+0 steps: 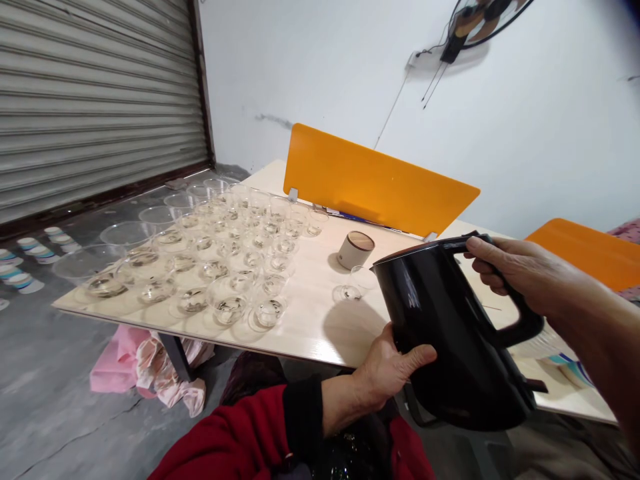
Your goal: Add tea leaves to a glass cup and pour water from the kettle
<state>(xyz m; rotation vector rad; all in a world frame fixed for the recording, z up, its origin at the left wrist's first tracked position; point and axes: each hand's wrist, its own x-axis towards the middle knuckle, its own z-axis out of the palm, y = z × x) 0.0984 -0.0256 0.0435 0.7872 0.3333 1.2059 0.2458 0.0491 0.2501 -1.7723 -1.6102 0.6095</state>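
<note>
A black electric kettle (450, 333) is tilted over the table's front edge, its spout towards the left. My right hand (520, 267) is closed round its handle. Against the kettle's lower left side presses my left hand (380, 377), thumb across the front and the other fingers partly hidden. Just below the spout stands a clear plastic cup (347, 292) with a few dark bits at its bottom; the kettle partly covers it. Whether liquid is flowing cannot be made out. Several rows of similar clear cups (215, 269), with dark bits inside, fill the table's left part.
A pale canister with a wooden top (356, 251) sits behind the single cup. An orange divider (375, 180) runs along the pale table (305, 300); another orange panel (590, 250) is at right. Pink cloth (120, 363) lies underneath. Paper cups (37, 250) stand at far left.
</note>
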